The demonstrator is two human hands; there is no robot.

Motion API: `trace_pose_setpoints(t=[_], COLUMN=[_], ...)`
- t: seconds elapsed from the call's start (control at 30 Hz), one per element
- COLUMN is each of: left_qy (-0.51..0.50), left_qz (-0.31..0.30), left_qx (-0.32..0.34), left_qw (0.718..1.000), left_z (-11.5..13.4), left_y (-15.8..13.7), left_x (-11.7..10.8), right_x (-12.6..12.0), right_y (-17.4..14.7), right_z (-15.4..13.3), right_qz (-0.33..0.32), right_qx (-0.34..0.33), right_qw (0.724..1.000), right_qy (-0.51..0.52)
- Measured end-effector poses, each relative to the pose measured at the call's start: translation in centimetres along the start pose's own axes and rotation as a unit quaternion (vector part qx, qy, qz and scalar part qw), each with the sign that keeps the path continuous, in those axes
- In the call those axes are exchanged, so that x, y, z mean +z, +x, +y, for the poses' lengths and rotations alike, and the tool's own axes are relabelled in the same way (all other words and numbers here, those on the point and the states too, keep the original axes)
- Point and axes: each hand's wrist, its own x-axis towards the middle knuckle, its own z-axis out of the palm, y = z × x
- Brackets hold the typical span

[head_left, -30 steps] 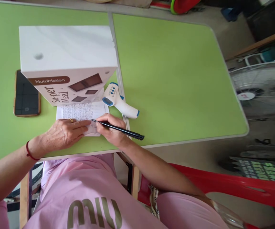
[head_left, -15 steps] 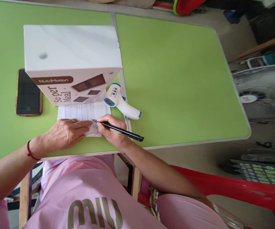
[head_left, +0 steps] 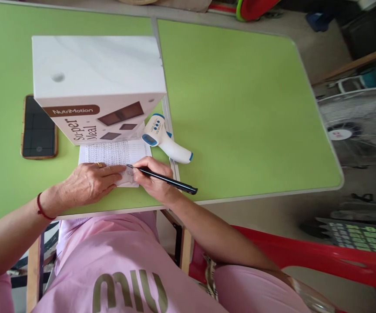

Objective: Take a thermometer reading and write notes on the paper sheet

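Note:
Between the fingers of my right hand is a black pen, its tip down at a sheet of paper covered in handwritten lines. My left hand lies flat across the lower part of the sheet, fingers stretched toward the pen tip, and hides some of the writing. A white box printed "NutriMotion Super Meal" stands just beyond the paper, close against its far edge. Right of the box, a white and blue infrared thermometer rests on its side near my right hand.
A phone with a dark screen lies left of the box on the green table. A metal-edged seam runs across the tabletop. Beyond the right edge stands a fan, with a red chair below.
Little differs. My right hand and the pen have shifted very slightly at the paper; my left hand stays in place.

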Motion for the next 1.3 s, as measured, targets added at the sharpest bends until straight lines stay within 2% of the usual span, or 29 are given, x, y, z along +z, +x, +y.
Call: trace_pose_setpoints(t=[0.13, 0.4, 0.6, 1.3], left_qy=[-0.004, -0.005, -0.011, -0.013], left_qz=[0.001, 0.01, 0.0, 0.006], left_qx=[0.0, 0.001, -0.002, -0.002], left_qw=[1.0, 1.0, 1.0, 1.0], left_z=[0.03, 0.01, 0.02, -0.07], left_y=[0.03, 0.08, 0.01, -0.02], left_x=[0.01, 0.0, 0.09, 0.02], right_x=[0.06, 0.21, 0.08, 0.25], right_y=[-0.05, -0.04, 0.05, -0.16], right_z=[0.13, 0.42, 0.3, 0.69], right_qz=[0.009, 0.035, 0.022, 0.051], right_qx=[-0.006, -0.043, -0.043, -0.039], right_qw=[1.0, 0.998, 0.999, 0.998], right_qy=[0.015, -0.02, -0.014, -0.019])
